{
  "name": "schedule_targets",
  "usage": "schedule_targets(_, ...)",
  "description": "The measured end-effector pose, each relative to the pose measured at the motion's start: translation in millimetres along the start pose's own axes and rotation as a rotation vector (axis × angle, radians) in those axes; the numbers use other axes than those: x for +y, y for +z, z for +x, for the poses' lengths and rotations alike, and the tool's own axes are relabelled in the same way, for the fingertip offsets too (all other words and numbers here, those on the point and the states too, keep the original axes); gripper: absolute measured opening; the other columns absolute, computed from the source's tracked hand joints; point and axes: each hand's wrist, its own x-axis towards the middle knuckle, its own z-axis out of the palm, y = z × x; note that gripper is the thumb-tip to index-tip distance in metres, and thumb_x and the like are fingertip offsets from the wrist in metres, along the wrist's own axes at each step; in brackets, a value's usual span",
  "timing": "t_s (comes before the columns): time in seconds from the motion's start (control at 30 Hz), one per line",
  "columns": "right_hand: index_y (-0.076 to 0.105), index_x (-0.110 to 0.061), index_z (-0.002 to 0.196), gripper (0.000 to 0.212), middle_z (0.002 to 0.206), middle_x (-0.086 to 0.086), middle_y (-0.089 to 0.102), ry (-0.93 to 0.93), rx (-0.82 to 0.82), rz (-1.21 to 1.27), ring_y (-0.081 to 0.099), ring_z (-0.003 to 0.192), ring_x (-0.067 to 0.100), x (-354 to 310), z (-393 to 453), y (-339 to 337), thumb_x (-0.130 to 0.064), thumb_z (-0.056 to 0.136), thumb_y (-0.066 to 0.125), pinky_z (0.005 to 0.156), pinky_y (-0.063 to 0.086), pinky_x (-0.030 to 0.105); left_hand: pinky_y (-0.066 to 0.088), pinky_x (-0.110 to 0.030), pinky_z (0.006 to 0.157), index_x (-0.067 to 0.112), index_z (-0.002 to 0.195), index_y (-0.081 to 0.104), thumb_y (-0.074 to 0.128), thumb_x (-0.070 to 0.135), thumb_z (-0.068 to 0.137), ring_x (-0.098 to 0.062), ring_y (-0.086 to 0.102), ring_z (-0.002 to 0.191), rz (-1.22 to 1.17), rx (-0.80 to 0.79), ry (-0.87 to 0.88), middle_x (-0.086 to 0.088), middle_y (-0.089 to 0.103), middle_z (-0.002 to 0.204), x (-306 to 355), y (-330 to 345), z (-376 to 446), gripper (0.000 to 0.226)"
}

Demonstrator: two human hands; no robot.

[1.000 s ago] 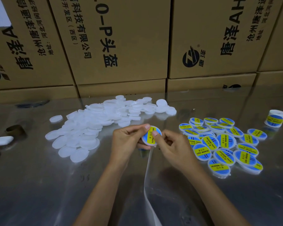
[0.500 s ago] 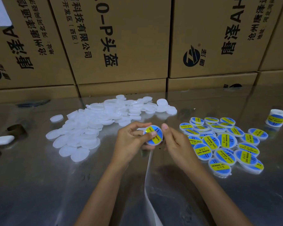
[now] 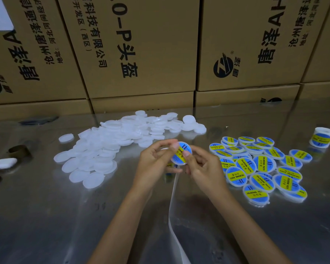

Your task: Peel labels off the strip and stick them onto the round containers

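A round white container [image 3: 181,153] with a blue and yellow label on its face is held above the metal table [image 3: 46,216]. My left hand [image 3: 154,164] grips its left edge, thumb on the label. My right hand [image 3: 202,166] grips its right side, thumb pressing the label. The bare white backing strip [image 3: 172,206] hangs from under my hands toward the bottom edge. A heap of unlabeled white containers [image 3: 111,143] lies to the left. Several labeled containers [image 3: 263,168] lie to the right.
A roll of labels [image 3: 323,137] stands at the far right. Cardboard boxes [image 3: 141,50] form a wall behind the table. A small white case [image 3: 4,163] and a brown ring [image 3: 19,150] sit at the left edge.
The container has turned in my hands and both thumbs now sit on the label; half a second ago the right hand was just beside it.
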Motion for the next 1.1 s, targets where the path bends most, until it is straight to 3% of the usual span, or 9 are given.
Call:
schedule_targets(0.13,0.072,-0.027,0.102,0.024,0.077,-0.013,0.074,0.066,-0.009,0.084,0.064,0.064,-0.002,-4.1,1.6,-1.8,-0.009,0.098,0.057,0.061,0.046,0.011,0.059,-0.030,0.057,0.013,0.111,0.060,0.076,0.008,0.086,-0.025,0.076,0.076,0.092,-0.069,0.023,-0.011,0.078,0.087,-1.5,-2.8,1.0,0.030)
schedule_targets(0.23,0.073,-0.024,0.106,0.022,0.096,-0.004,0.077,0.124,-0.030,0.168,0.072,0.091,0.012,-4.6,1.5,-1.3,-0.012,0.100,0.055,0.082,0.056,0.029,0.060,-0.031,0.059,0.011,0.105,0.063,0.072,0.010,0.091,-0.033,0.076,0.078,0.030,-0.059,0.033,-0.016,0.077,0.088,-1.6,-6.3,1.2,0.017)
schedule_targets(0.3,0.074,-0.022,0.106,0.023,0.101,0.001,0.077,0.143,-0.045,0.196,0.072,0.099,0.018,-6.1,1.8,-1.6,-0.011,0.100,0.054,0.087,0.056,0.033,0.061,-0.033,0.059,0.016,0.095,0.069,0.071,0.016,0.092,-0.036,0.075,0.077,-0.021,-0.040,0.016,-0.016,0.077,0.089,-2.6,-6.8,1.6,0.004)
schedule_targets(0.4,0.078,-0.024,0.089,0.032,0.090,-0.001,0.078,0.211,-0.043,0.254,0.073,0.086,0.011,-9.7,2.6,-3.8,-0.005,0.098,0.054,0.071,0.055,0.020,0.061,-0.034,0.057,0.023,0.081,0.071,0.070,0.022,0.092,-0.035,0.074,0.070,-0.001,-0.043,-0.040,-0.019,0.075,0.086,-4.0,-6.6,2.7,0.010)
schedule_targets(0.5,0.080,-0.028,0.071,0.043,0.074,-0.006,0.075,0.267,-0.033,0.250,0.070,0.068,0.003,-13.8,3.9,-8.3,-0.004,0.096,0.055,0.059,0.050,0.012,0.059,-0.032,0.054,0.015,0.095,0.065,0.072,0.024,0.090,-0.029,0.072,0.066,0.024,-0.110,-0.044,-0.021,0.074,0.086,-4.2,-8.2,2.2,0.012)
schedule_targets(0.63,0.075,-0.012,0.084,0.024,0.054,-0.011,0.062,0.279,-0.014,0.245,0.054,0.047,-0.001,-16.4,4.6,-11.0,-0.005,0.096,0.055,0.045,0.039,0.009,0.060,-0.032,0.058,0.016,0.117,0.066,0.076,0.010,0.086,-0.029,0.073,0.075,0.084,-0.219,-0.037,-0.015,0.076,0.095,-2.9,-5.8,0.2,0.033)
schedule_targets(0.8,0.072,-0.023,0.103,0.015,0.052,-0.010,0.044,0.229,-0.101,0.112,0.038,0.048,0.004,-7.6,3.7,-9.6,-0.031,0.095,0.063,0.046,0.032,0.021,0.060,-0.029,0.057,0.010,0.102,0.067,0.076,0.007,0.085,-0.028,0.075,0.069,0.035,0.001,0.034,-0.013,0.078,0.088,-1.5,-7.0,1.1,0.019)
schedule_targets(0.93,0.069,-0.025,0.106,0.017,0.051,-0.007,0.046,0.105,-0.168,0.048,0.041,0.048,0.005,-5.3,0.5,-2.6,-0.016,0.091,0.069,0.048,0.035,0.016,0.060,-0.031,0.052,0.003,0.095,0.069,0.076,0.017,0.087,-0.030,0.073,0.065,-0.007,0.111,0.031,-0.016,0.076,0.082,-1.7,-8.2,1.8,0.018)
schedule_targets(1.1,0.069,-0.028,0.105,0.021,0.051,0.005,0.053,0.124,-0.131,0.103,0.047,0.045,0.010,-2.1,1.1,-2.9,-0.011,0.094,0.064,0.044,0.039,0.018,0.060,-0.031,0.053,0.001,0.095,0.070,0.073,0.022,0.089,-0.028,0.073,0.068,-0.028,0.099,0.007,-0.013,0.075,0.083,-0.4,-5.0,3.4,0.022)
